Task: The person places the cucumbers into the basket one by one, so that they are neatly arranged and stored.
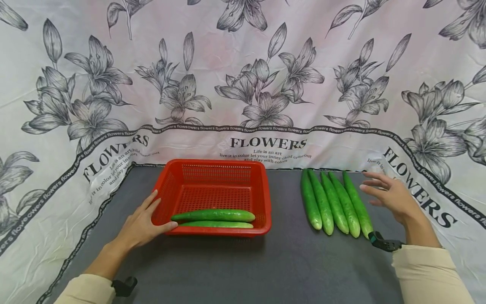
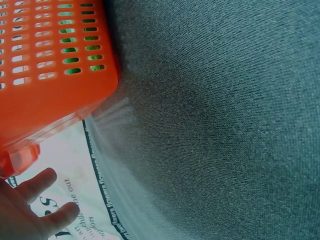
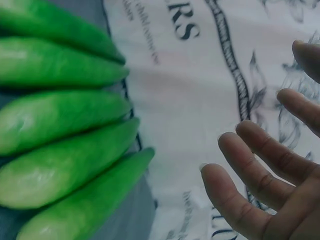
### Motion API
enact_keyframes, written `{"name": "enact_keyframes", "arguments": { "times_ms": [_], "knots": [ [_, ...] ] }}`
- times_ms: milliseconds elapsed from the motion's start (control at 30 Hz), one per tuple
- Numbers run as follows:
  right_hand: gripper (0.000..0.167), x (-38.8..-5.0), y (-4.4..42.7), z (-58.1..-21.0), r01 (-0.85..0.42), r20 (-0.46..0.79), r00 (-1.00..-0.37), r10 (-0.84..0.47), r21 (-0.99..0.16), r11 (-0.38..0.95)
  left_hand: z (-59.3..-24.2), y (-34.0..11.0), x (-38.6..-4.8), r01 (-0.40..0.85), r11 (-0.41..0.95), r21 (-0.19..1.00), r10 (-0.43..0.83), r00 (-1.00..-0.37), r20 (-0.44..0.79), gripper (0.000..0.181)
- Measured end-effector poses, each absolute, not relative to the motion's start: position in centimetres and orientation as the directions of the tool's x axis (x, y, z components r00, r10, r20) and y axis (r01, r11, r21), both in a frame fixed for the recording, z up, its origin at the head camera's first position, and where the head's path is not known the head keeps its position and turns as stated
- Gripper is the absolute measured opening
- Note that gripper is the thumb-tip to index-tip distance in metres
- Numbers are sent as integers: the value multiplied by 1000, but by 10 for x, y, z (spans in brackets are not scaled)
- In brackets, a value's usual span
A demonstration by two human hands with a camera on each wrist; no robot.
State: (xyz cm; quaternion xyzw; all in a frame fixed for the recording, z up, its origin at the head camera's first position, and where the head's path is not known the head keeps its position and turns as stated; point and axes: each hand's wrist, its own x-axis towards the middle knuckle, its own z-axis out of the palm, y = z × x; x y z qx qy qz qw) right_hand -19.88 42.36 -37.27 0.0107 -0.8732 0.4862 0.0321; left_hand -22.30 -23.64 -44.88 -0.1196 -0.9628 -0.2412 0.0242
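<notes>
A red perforated basket (image 1: 214,231) holds two cucumbers (image 1: 216,215) lying along its near wall. At the basket's left side is my left hand (image 1: 142,223), fingers spread, with the thumb touching the near left corner of the rim. The left wrist view shows the basket's outer wall (image 2: 60,95) and part of the hand (image 2: 35,210). Several cucumbers (image 1: 334,202) lie side by side on the right of the table. Just right of them my right hand (image 1: 391,196) hovers with extended fingers, holding nothing; in the right wrist view the hand (image 3: 270,185) is apart from the cucumbers (image 3: 65,117).
The grey table (image 1: 243,270) stretches in front of the basket and between it and the cucumbers on the right. A white curtain (image 1: 212,84) printed with flowers and lettering hangs behind the table and folds round both sides.
</notes>
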Motion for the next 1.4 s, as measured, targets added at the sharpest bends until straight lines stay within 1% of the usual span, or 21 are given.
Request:
{"name": "enact_keyframes", "arguments": {
  "times_ms": [233,467,533,700,833,1000,1267,1400],
  "knots": [
    [59,-199,443,-391,38,-26,-999,31,-863,503,-446,-235,-222,242,853,461,219,-970,105,103],
    [76,-207,453,-403,149,-135,-989,64,-852,502,-445,-235,-220,239,855,460,215,-971,104,104],
    [79,-210,456,-408,172,-159,-985,70,-849,499,-446,-235,-220,238,856,460,216,-971,101,105],
    [78,-216,464,-422,237,-228,-971,74,-864,444,-447,-236,-221,238,855,461,214,-971,105,105],
    [82,-218,467,-432,284,-270,-958,93,-866,411,-448,-236,-221,240,855,460,216,-971,104,104],
    [89,-218,470,-441,305,-291,-952,100,-850,429,-447,-236,-221,236,855,461,217,-972,95,104],
    [85,-219,468,-446,359,-354,-930,98,-824,438,-446,-236,-220,238,853,465,219,-971,96,105],
    [87,-221,467,-449,381,-376,-921,106,-806,454,-444,-235,-220,236,854,464,218,-972,93,104]
  ]
}}
